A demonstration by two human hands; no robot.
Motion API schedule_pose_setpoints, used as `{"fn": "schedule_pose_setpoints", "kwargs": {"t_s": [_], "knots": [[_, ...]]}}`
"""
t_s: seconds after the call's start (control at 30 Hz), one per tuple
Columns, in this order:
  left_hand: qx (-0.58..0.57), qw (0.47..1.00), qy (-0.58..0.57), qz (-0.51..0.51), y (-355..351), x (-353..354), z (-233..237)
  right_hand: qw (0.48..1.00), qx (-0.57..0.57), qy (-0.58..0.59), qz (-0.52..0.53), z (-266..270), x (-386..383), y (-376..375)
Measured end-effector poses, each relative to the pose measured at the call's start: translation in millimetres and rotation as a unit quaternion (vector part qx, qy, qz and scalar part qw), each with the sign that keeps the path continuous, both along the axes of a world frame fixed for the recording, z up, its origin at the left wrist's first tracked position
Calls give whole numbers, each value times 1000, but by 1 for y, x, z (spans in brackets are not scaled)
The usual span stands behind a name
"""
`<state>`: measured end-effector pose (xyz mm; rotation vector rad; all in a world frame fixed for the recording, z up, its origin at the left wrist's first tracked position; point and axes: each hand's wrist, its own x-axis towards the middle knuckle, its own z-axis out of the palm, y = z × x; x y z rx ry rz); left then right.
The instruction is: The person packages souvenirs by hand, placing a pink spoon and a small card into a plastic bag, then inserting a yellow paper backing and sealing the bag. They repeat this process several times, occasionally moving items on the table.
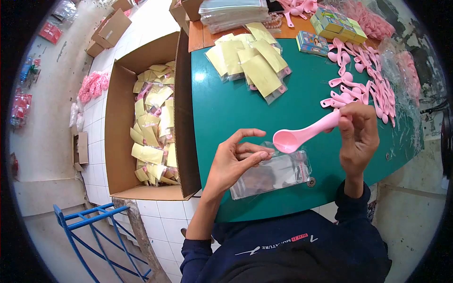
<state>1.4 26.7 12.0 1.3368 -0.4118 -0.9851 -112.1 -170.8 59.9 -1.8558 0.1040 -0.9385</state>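
My right hand grips a pink plastic measuring spoon by the end of its handle, bowl pointing left. Close to that bowl is my left hand, its thumb and middle fingers pinched on the edge of a clear plastic bag while the index finger stretches out apart. Clear plastic bags lie flat under and beside the left hand, near the table's front edge. It is hard to tell the pinched bag from those below it.
Filled packets with yellow cards lie on the green table; many more fill the cardboard box at left. Loose pink spoons, small boxes and stacked plastic bags are farther back. A blue metal frame stands lower left.
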Motion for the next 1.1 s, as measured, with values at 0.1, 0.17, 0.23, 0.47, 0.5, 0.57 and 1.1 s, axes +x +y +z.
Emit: {"fn": "schedule_pose_setpoints", "kwargs": {"t_s": [0.1,0.17,0.23,0.47,0.5,0.57,1.1], "knots": [[0,1000,-1,3,0,0,1,1000,-4,16,12,0,0,2],[4,1000,7,14,-1,-1,4,994,-81,74,27,-1,-1,0],[-4,1000,2,9,-2,-2,3,993,-76,81,34,-5,1,1],[-67,995,-69,-12,-9,-11,-7,986,21,137,95,0,8,10],[-42,994,-95,-41,-7,-10,-10,989,0,117,92,-1,8,9],[5,983,-151,-100,-3,-3,-12,993,-45,72,83,-3,9,5],[-133,985,-113,15,1,2,14,840,-355,357,-202,-63,167,-263]]}}
